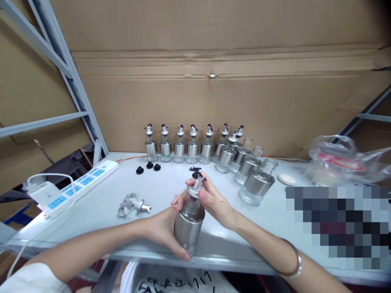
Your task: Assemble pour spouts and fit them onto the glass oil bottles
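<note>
I have a steel-banded glass bottle at the near edge of the desk, leaning a little; I can't tell whether its base is touching down. My left hand is wrapped around its body, thumb in front, and my right hand grips the pourer on its neck between thumb and fingers. Just beyond the bottle lies a small black toothed piece. To the bottle's left are a few loose metal pourer parts, with three black stoppers farther back and a white power strip well apart. Behind it stands a row of similar bottles with pourers on, backed by cardboard. To its right, running back at a slant, are three open-necked bottles, then a white oval thing and a clear plastic bag. Below it, a white sack shows black handwriting.
</note>
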`<state>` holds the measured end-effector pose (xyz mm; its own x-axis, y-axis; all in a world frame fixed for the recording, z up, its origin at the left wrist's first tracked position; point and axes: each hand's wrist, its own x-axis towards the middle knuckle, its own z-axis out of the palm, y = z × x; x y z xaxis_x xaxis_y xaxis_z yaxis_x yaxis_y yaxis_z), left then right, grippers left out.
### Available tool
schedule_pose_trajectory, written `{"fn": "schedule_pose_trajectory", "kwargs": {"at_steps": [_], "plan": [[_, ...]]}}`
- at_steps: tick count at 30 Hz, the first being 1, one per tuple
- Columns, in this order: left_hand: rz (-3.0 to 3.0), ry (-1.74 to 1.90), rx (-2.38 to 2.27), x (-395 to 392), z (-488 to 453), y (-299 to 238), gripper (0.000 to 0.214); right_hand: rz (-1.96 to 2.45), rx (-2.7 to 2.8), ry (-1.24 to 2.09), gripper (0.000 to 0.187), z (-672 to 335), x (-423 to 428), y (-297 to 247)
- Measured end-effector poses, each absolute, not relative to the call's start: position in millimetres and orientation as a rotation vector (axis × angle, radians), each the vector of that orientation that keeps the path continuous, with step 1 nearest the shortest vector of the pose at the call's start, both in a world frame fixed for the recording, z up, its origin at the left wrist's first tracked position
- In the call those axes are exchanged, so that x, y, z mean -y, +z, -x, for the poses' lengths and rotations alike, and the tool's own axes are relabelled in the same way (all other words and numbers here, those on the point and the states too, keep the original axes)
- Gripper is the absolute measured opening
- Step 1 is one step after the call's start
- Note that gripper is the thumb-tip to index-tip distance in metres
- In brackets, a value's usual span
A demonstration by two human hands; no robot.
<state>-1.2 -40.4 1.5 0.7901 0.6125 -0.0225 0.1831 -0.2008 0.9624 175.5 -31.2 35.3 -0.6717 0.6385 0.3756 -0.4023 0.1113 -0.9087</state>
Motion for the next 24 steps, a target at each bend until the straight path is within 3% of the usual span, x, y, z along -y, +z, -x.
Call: {"fn": "schedule_pose_trajectory", "kwargs": {"at_steps": [4,10,15,24], "plan": [[-1.826,0.414,-0.664,39.8,1.5,2.2,0.091,0.214,1.658,1.643,0.039,-172.1,34.1,31.3],[-1.842,0.405,-0.612,38.3,2.7,2.2,0.077,0.245,1.647,1.545,0.033,-171.1,35.9,31.5],[-1.892,0.453,-0.643,38.7,3.0,-6.6,0.093,0.183,1.742,1.441,0.036,-168.9,40.7,30.5],[-1.897,0.394,-0.845,55.8,5.9,9.3,0.085,0.59,1.489,1.038,0.034,-199.9,19.7,67.1]]}}
